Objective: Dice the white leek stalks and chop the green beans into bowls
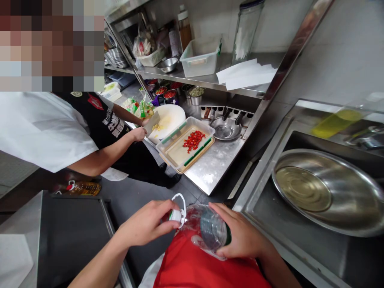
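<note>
A large clear plastic bottle lies on its side in front of my red apron, its neck pointing left. My right hand is wrapped round the base end, beside a dark green patch. At the neck, the thumb and fingers of my left hand pinch the white bottle cap. A white carrying loop stands up beside the cap. The bottle looks see-through, with the red apron showing through it. Whether the cap is loose on the neck I cannot tell.
At left a co-worker holds a cleaver over a round cutting board. Chopped red chillies lie in a plastic tub. A steel basin with liquid sits at the sink, right. An oil bottle is at lower left.
</note>
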